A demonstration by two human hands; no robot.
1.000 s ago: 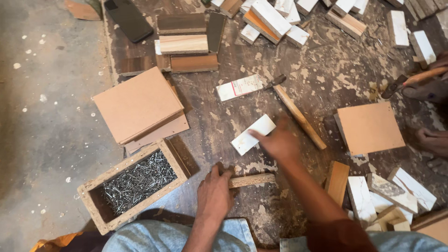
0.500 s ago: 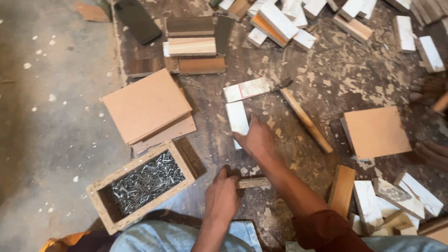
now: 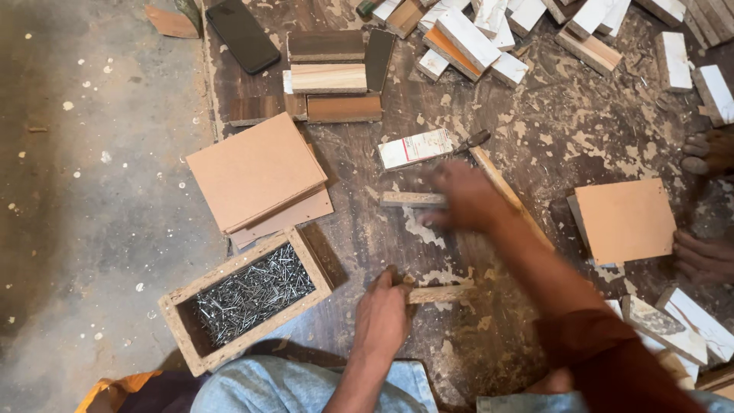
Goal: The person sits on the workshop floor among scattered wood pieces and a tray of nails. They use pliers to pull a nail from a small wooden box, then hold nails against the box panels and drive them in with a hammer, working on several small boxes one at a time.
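Note:
My left hand [image 3: 382,315] is closed on the left end of a small wooden strip [image 3: 442,294] that lies flat on the stained work board. My right hand [image 3: 465,197], blurred by motion, grips a short flat wooden piece [image 3: 411,199] by its right end, set on edge in the middle of the board. Just beyond it lie a white-faced block [image 3: 415,147] and a hammer [image 3: 497,177] with a long wooden handle. An open wooden box of nails [image 3: 251,294] sits left of my left hand.
A stack of brown square boards [image 3: 256,174] lies above the nail box. Another brown square board [image 3: 625,220] sits at right, next to another person's feet [image 3: 707,203]. Several wood offcuts [image 3: 474,38] and stacked blocks [image 3: 330,76] lie at the far side, beside a dark phone [image 3: 242,34].
My right hand picked up the white-faced piece and carried it left and farther away, turning it onto its edge. My left hand has stayed on the strip.

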